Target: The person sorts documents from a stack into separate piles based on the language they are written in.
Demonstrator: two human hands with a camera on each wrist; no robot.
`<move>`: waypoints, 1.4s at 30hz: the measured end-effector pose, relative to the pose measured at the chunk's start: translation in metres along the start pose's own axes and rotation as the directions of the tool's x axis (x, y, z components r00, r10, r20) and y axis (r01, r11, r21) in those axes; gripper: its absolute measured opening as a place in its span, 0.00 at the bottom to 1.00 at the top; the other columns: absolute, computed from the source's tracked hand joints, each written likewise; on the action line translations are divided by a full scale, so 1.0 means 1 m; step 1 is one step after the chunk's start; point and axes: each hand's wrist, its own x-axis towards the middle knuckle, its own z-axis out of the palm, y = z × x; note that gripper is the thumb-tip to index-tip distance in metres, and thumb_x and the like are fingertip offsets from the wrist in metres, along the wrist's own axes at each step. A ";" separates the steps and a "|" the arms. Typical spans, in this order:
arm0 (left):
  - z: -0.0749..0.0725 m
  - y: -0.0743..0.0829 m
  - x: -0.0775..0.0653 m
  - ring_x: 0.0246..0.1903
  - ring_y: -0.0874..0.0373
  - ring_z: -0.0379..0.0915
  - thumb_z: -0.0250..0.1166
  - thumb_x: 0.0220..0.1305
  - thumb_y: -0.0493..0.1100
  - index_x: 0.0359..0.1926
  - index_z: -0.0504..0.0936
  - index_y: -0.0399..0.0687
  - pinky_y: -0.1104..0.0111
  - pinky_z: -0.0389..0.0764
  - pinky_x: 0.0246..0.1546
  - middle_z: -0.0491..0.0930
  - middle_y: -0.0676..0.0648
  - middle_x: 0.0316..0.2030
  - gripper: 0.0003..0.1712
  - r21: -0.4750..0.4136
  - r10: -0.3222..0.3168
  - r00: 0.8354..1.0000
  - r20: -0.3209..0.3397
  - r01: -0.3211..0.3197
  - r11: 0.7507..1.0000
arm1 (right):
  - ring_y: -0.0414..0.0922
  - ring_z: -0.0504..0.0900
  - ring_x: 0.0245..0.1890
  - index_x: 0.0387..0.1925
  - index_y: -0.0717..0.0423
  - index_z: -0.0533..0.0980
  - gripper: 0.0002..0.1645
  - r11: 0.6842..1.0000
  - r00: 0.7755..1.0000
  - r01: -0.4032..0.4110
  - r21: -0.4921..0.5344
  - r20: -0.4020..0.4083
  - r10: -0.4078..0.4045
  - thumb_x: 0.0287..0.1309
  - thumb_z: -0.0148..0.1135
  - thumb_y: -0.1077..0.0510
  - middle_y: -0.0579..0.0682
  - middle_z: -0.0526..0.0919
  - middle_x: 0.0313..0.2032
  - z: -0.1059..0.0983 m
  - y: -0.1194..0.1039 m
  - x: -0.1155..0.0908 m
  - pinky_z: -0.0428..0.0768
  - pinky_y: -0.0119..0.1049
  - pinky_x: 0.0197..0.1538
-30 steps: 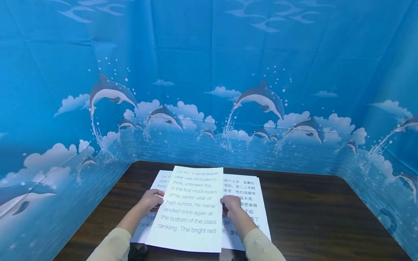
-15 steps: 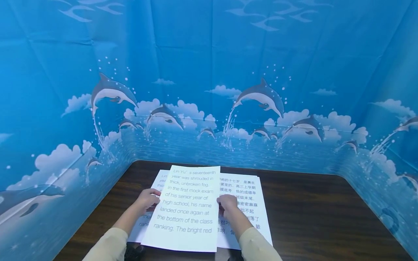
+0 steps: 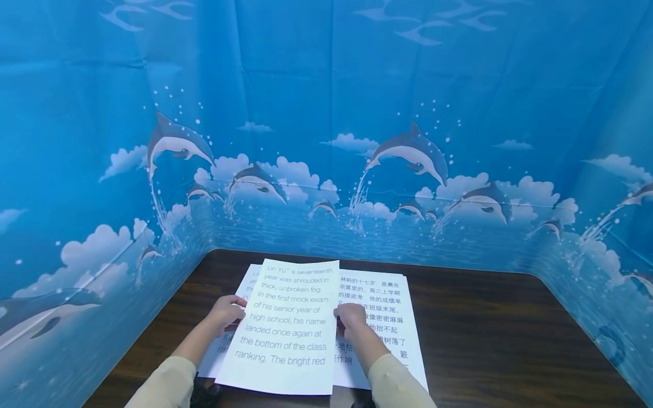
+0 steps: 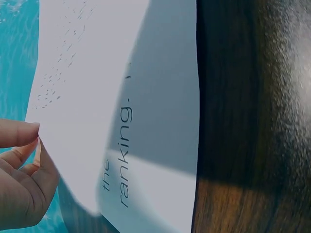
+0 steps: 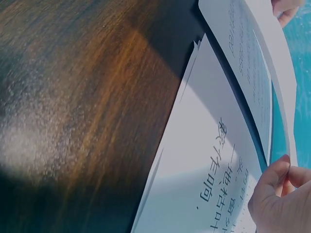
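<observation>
Between both hands is a white sheet of paper (image 3: pixel 280 334) printed with large English text, raised over the papers on the table. My left hand (image 3: pixel 227 313) pinches its left edge; thumb and fingertips meet at the margin in the left wrist view. On the opposite side, my right hand (image 3: pixel 352 318) grips the right edge between thumb and fingers, where the paper (image 5: pixel 284 82) bows in the right wrist view. Underneath, a sheet with English text (image 3: pixel 211 364) shows as a strip at left. Papers with Chinese text (image 3: pixel 393 317) lie at right, partly covered by the held sheet and right hand.
The dark wood table (image 3: pixel 500 340) extends to the right of the papers. A blue curtain (image 3: pixel 306 113) printed with dolphins and clouds surrounds its back and sides. Small dark objects (image 3: pixel 204 394) show beside the sleeves at the near edge.
Both hands and the held sheet have shifted slightly left. More of the Chinese text at right is uncovered, and the strip of English paper at left has narrowed.
</observation>
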 end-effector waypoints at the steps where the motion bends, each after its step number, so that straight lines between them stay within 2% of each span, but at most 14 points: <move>1: -0.001 -0.001 0.000 0.24 0.52 0.72 0.53 0.50 0.28 0.41 0.69 0.31 0.65 0.74 0.23 0.72 0.39 0.29 0.14 0.003 0.001 1.000 -0.003 -0.001 1.000 | 0.44 0.73 0.21 0.37 0.69 0.72 0.13 1.000 1.000 -0.003 0.000 0.002 0.003 0.47 0.53 0.65 0.56 0.74 0.25 0.001 0.000 0.000 0.71 0.28 0.21; 11: -0.005 -0.008 0.004 0.23 0.53 0.72 0.54 0.49 0.28 0.41 0.69 0.30 0.64 0.74 0.23 0.72 0.39 0.28 0.14 0.004 0.012 1.000 -0.013 -0.012 1.000 | 0.45 0.74 0.23 0.36 0.67 0.73 0.12 0.999 0.999 -0.010 0.030 0.037 0.009 0.46 0.53 0.66 0.56 0.75 0.25 0.008 0.002 0.000 0.73 0.30 0.23; 20: -0.009 -0.011 0.000 0.23 0.54 0.71 0.53 0.52 0.29 0.41 0.69 0.30 0.65 0.74 0.24 0.72 0.39 0.29 0.13 0.017 0.022 0.999 -0.037 -0.021 1.000 | 0.44 0.74 0.22 0.35 0.68 0.73 0.12 1.000 0.999 0.013 0.027 0.041 -0.014 0.44 0.53 0.68 0.56 0.74 0.25 0.016 0.005 -0.002 0.73 0.29 0.22; 28: -0.010 -0.015 0.002 0.25 0.53 0.71 0.53 0.51 0.28 0.41 0.69 0.30 0.68 0.72 0.21 0.72 0.39 0.30 0.13 0.042 0.024 0.998 -0.066 -0.021 0.999 | 0.43 0.74 0.20 0.34 0.67 0.73 0.11 0.999 1.000 -0.010 0.033 0.026 0.009 0.45 0.54 0.68 0.56 0.74 0.23 0.023 0.007 -0.001 0.72 0.28 0.20; 35: -0.011 -0.020 0.005 0.25 0.53 0.70 0.53 0.52 0.29 0.41 0.70 0.30 0.72 0.69 0.18 0.72 0.39 0.30 0.13 0.057 0.036 0.996 -0.086 -0.031 0.998 | 0.44 0.74 0.22 0.32 0.64 0.73 0.09 1.000 1.000 -0.021 0.000 0.017 0.021 0.45 0.55 0.66 0.55 0.74 0.25 0.027 0.006 -0.002 0.71 0.26 0.20; 42: -0.014 -0.026 0.006 0.24 0.53 0.70 0.51 0.50 0.28 0.40 0.70 0.29 0.70 0.70 0.18 0.72 0.40 0.29 0.13 0.047 0.038 0.994 -0.102 -0.033 0.998 | 0.44 0.74 0.22 0.34 0.63 0.73 0.09 1.000 0.999 -0.011 -0.022 0.044 0.012 0.48 0.54 0.64 0.55 0.74 0.25 0.031 0.007 -0.001 0.71 0.27 0.21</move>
